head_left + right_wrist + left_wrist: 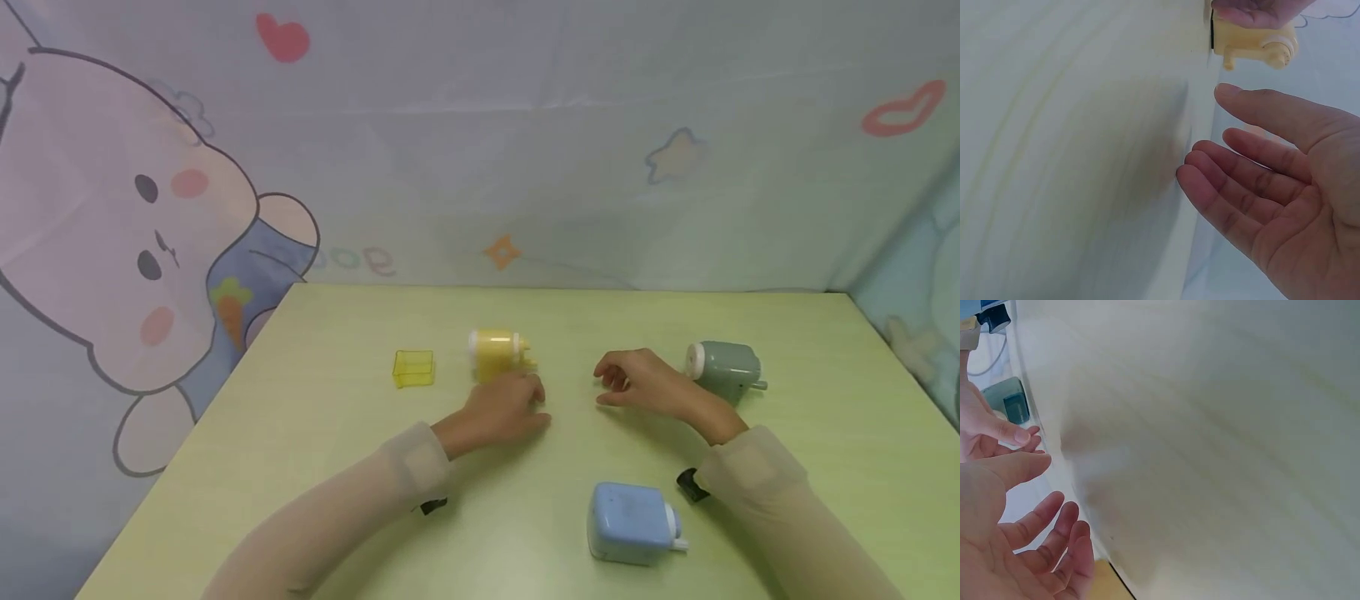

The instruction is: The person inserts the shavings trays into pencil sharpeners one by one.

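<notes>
My left hand [504,410] is over the table in front of a yellow crank pencil sharpener [495,346], overlapping its lower part in the head view. Its fingers are loosely bent and hold nothing, as the left wrist view shows. To the right, my right hand [647,383] hovers beside a grey-green crank pencil sharpener [731,367], thumb and fingers apart, palm bare in the right wrist view. A see-through yellow shavings drawer [414,368] lies left of the yellow sharpener. Nearer to me, a blue pencil sharpener [632,518] lies between my forearms.
The sharpeners share a pale yellow-green table [337,467]. Behind its far edge hangs a light curtain [465,150] printed with a cartoon animal, hearts and stars. Black straps [692,485] show beneath my sleeves.
</notes>
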{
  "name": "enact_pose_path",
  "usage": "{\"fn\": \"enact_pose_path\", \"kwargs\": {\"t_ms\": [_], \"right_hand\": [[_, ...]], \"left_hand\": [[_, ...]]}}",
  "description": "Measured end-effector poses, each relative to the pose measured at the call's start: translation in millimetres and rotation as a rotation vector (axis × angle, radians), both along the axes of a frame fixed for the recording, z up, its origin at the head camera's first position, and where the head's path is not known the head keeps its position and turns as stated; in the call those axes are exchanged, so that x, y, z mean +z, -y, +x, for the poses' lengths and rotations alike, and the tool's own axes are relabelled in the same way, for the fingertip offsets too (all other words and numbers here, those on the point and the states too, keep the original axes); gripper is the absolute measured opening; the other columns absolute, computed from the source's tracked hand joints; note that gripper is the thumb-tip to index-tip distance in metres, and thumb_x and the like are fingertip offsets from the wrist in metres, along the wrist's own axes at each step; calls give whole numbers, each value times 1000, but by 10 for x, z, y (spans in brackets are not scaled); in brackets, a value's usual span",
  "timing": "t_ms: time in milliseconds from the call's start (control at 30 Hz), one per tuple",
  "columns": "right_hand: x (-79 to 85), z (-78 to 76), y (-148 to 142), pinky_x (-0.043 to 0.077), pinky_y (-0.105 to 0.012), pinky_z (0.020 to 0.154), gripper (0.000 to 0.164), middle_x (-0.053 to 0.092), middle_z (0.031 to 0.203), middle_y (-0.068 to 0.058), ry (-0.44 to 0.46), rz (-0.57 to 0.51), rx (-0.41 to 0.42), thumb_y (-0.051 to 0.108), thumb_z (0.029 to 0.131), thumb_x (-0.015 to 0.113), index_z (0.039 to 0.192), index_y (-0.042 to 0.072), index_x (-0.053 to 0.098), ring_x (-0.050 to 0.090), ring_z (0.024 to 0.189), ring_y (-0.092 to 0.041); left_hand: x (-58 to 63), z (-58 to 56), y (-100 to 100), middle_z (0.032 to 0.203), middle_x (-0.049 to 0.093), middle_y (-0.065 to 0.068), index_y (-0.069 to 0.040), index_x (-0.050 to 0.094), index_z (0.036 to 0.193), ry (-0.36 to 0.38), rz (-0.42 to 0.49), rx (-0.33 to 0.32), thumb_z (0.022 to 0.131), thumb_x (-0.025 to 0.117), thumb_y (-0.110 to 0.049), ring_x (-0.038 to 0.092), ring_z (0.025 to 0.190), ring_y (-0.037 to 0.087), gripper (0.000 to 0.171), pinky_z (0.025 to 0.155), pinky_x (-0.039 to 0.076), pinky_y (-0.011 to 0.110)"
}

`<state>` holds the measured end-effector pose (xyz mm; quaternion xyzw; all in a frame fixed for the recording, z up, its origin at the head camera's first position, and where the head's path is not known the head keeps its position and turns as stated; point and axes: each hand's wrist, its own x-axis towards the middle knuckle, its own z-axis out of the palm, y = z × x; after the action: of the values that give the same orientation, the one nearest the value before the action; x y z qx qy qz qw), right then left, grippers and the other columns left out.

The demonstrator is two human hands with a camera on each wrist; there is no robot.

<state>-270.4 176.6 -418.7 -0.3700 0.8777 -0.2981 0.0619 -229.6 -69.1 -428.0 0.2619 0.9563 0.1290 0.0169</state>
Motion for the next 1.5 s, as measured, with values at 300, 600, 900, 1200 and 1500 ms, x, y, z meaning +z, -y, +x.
{"fn": "enact_pose_path", "kwargs": {"t_ms": [300,600,900,1200,1500], "right_hand": [[22,-25,86,49,-32,69,30,60,88,-9,29,-12,22,14,80,70,101,-2,57,56,78,-20],[32,-52,175,49,-32,68,29,59,88,-10,23,-16,39,13,79,70,100,-3,57,56,77,-19],[34,-82,246,48,-31,68,30,60,88,-10,28,-7,50,15,80,70,101,-2,57,55,78,-19],[32,-129,322,49,-31,68,34,59,90,-10,11,-5,55,17,81,70,105,-3,56,56,78,-17],[78,-168,408,49,-31,68,39,58,94,-12,-15,-3,70,16,81,69,111,-3,53,56,77,-16]], "left_hand": [[-76,14,258,98,56,-10,-19,61,98,33,12,66,82,64,-40,50,89,5,27,64,45,27],[-71,96,544,97,56,-8,-19,61,99,50,24,132,82,64,-38,50,88,10,27,65,45,28],[-32,177,782,92,54,-7,-18,60,97,20,28,167,82,65,-38,50,82,10,26,62,45,29],[-80,209,934,92,53,-8,-19,60,97,1,19,193,82,64,-38,50,82,9,25,62,44,28],[-76,224,1066,90,52,-8,-20,60,95,-25,19,229,82,64,-37,49,80,9,23,59,44,29]]}}
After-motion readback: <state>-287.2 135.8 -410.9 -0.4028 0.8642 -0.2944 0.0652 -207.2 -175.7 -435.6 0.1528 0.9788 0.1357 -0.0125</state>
